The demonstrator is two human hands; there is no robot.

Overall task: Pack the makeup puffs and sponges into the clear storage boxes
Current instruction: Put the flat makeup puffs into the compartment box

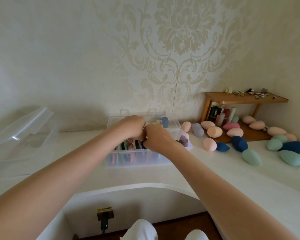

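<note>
Knees: white trousers (140, 229).
Hands: left (131, 127), right (157, 137) over clear box (137, 158); grip hidden.
Writing: unreadable.

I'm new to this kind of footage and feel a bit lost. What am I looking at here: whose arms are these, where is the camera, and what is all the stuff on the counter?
There is no machine: a person wears a camera on the head, so you look down along both bare arms. The left hand and right hand meet over a clear storage box with compartments already holding colourful puffs. What the fingers grip is hidden. To the right, egg-shaped makeup sponges in peach, navy, green and lilac lie loose on the white counter, near a small wooden shelf. A second, larger clear box sits on the left.
</note>
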